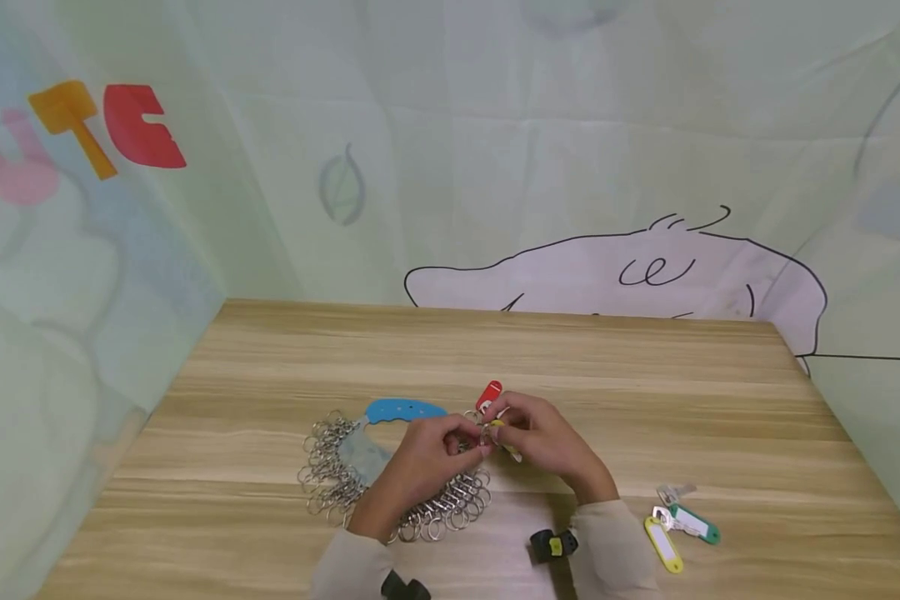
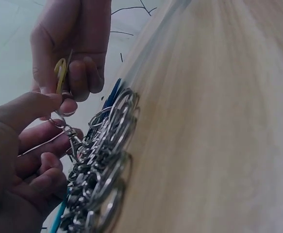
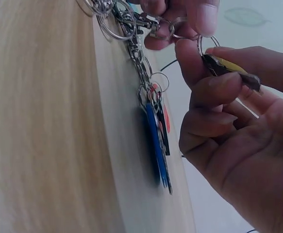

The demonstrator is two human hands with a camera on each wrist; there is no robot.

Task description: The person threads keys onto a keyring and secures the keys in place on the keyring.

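In the head view a blue-handled holder (image 1: 405,409) lies on the table, fringed with many metal key rings (image 1: 326,467) and clasps. Over its right side my left hand (image 1: 431,454) pinches a small metal ring between thumb and fingers. That ring joins a clasp (image 2: 74,142), seen in the left wrist view. Beside it, my right hand (image 1: 543,437) pinches a yellow key tag (image 3: 231,64) together with a key (image 3: 248,80). The tag's split ring (image 3: 201,46) reaches the left thumb; whether the rings are linked is unclear. A red key tag (image 1: 489,395) lies just beyond the hands.
At the table's right lie a green key tag (image 1: 696,525) and another yellow key tag (image 1: 663,546), with keys (image 1: 663,517) beside them. The wooden table (image 1: 270,350) meets a printed cloth backdrop (image 1: 457,183) at its back and sides.
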